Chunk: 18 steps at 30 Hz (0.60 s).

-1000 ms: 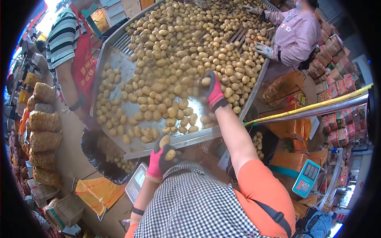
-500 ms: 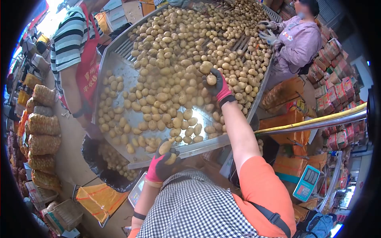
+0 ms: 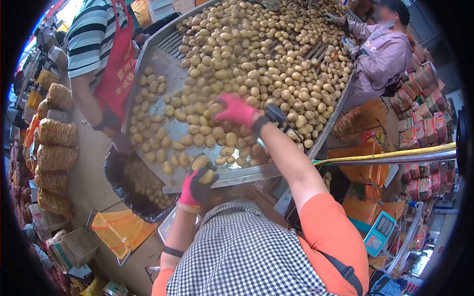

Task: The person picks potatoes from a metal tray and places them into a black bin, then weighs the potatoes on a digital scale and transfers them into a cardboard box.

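Many potatoes [image 3: 291,79] are spread over a metal sorting table [image 3: 170,74]. My left hand [image 3: 197,186], in a pink and dark glove, is closed around two potatoes [image 3: 200,163] at the table's near edge. Over the middle of the pile is my right hand [image 3: 237,111], its pink glove back facing up. It is slightly blurred, and its fingertips are hard to make out against the potatoes. Whether it holds anything does not show.
A co-worker in a red apron [image 3: 116,79] stands at the left, beside a black-lined bin [image 3: 118,185] of potatoes. Another person [image 3: 382,54] works at the upper right. A yellow hose [image 3: 385,152] and pipe cross the right side. Filled sacks [image 3: 58,133] stand far left.
My right hand has moved left and turned palm down; the potatoes seen in it are no longer visible there. My left hand still holds its potatoes. The view has shifted slightly.
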### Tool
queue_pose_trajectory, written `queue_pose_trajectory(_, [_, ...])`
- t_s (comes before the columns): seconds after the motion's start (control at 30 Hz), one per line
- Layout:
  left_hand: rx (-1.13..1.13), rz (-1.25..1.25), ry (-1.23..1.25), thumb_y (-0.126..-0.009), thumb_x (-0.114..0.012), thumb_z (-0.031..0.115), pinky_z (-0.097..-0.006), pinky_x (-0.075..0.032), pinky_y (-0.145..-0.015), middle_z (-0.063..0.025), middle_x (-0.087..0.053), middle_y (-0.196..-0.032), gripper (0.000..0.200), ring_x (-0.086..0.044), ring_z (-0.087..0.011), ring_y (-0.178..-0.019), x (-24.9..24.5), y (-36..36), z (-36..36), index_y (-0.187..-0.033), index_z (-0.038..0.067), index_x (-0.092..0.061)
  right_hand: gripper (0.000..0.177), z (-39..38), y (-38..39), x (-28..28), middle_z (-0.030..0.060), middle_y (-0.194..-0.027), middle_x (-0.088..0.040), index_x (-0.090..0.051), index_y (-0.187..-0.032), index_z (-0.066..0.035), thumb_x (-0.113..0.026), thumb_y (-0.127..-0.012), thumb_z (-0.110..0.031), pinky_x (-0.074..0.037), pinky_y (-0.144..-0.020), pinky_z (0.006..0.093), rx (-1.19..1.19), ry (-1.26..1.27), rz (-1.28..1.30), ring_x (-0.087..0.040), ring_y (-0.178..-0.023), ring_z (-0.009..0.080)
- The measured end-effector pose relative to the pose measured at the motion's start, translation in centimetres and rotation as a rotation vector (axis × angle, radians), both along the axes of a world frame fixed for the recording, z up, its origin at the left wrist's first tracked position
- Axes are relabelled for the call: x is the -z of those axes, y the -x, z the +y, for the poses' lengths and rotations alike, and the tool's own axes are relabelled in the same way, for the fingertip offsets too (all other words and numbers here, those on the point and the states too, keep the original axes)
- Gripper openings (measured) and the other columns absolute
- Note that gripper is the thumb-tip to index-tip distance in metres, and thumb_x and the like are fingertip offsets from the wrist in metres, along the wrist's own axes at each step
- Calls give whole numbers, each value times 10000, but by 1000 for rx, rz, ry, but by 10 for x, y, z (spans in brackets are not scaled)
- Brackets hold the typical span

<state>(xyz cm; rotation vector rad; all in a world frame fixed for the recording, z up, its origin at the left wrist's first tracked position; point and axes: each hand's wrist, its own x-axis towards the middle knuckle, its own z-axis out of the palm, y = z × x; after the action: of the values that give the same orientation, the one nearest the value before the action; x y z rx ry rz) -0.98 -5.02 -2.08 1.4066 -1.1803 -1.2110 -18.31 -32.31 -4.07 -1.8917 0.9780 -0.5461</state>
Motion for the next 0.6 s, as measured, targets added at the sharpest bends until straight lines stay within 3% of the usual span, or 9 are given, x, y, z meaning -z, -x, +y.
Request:
queue_pose_trajectory(0.03, [85, -325, 61, -819, -772, 148, -417, -518, -884, -201, -600, -1231, 244, -622, -356, -1056, -2, -3, -4, -960, 12, -625, 709, -7, -13, 0, 159, -1335, -573, -596, -1293, -73, -787, -748, -485, -473, -1023, 419, -164, 243, 303, -575, -1214, 314])
queue_pose_trajectory(0.13, [-10, -247, 135, -814, -775, 141, -435, -507, -914, -212, -616, -1206, 253, -602, -401, -1081, 4, 0, -4, -985, 17, -636, 815, -14, -39, -14, 167, -1400, -516, -602, -1339, -138, -759, -694, -611, -423, -1082, 435, -260, 82, 676, -504, -1299, 337])
queue_pose_trajectory(0.23, [200, -501, 171, -865, -738, 58, -340, -522, -870, -85, -654, -1136, 312, -648, -225, -986, 8, -15, 2, -1152, 22, -623, 859, -16, -50, -20, 168, -1396, -519, -608, -1350, -147, -735, -676, -664, -428, -1085, 431, -342, 98, 774, -515, -1292, 338])
queue_pose_trajectory(0.3, [160, -346, 127, -866, -735, 55, -337, -524, -873, -76, -644, -1154, 340, -650, -230, -974, 43, -17, 10, -1181, 25, -609, 737, -11, -33, -17, 150, -1326, -569, -645, -1278, -114, -761, -717, -576, -471, -1016, 403, -264, 109, 689, -558, -1229, 279])
queue_pose_trajectory(0.4, [-46, 88, 28, -849, -746, 80, -385, -513, -905, -130, -643, -1154, 307, -633, -310, -1022, 61, -4, 10, -1127, 35, -623, 373, 17, -6, -5, 43, -978, -673, -668, -1115, -94, -721, -885, -383, -504, -750, 280, 116, -475, -325, -617, -870, 139])
queue_pose_trajectory(0.43, [-203, 368, -33, -830, -760, 110, -436, -499, -934, -193, -652, -1136, 251, -614, -386, -1081, 62, 3, 8, -1045, 41, -651, 373, 37, 4, -4, 43, -978, -673, -668, -1115, -94, -721, -885, -383, -504, -750, 280, 130, -472, -325, -617, -870, 139])
queue_pose_trajectory(0.47, [-184, 372, -34, -830, -760, 110, -436, -499, -934, -193, -652, -1136, 251, -614, -386, -1081, 47, 6, 5, -1045, 41, -651, 383, 57, 20, -5, 65, -1011, -667, -641, -1150, -99, -671, -913, -398, -526, -705, 295, 152, -681, -543, -638, -850, 165])
queue_pose_trajectory(0.53, [86, -326, 172, -837, -765, 111, -411, -504, -932, -174, -666, -1130, 255, -639, -352, -1054, 0, 11, -1, -1054, 36, -655, 407, 100, 62, -8, 108, -1076, -654, -586, -1222, -109, -571, -970, -429, -568, -614, 327, 201, -1077, -1004, -679, -809, 217])
queue_pose_trajectory(0.6, [187, -83, 47, -901, -696, 156, -451, -464, -1008, -156, -619, -1233, 336, -584, -323, -1156, 19, 19, -1, -1207, 63, -591, 424, 154, 95, -28, 141, -1096, -650, -553, -1253, -95, -495, -1012, -438, -606, -598, 352, 307, -1132, -1226, -703, -785, 249])
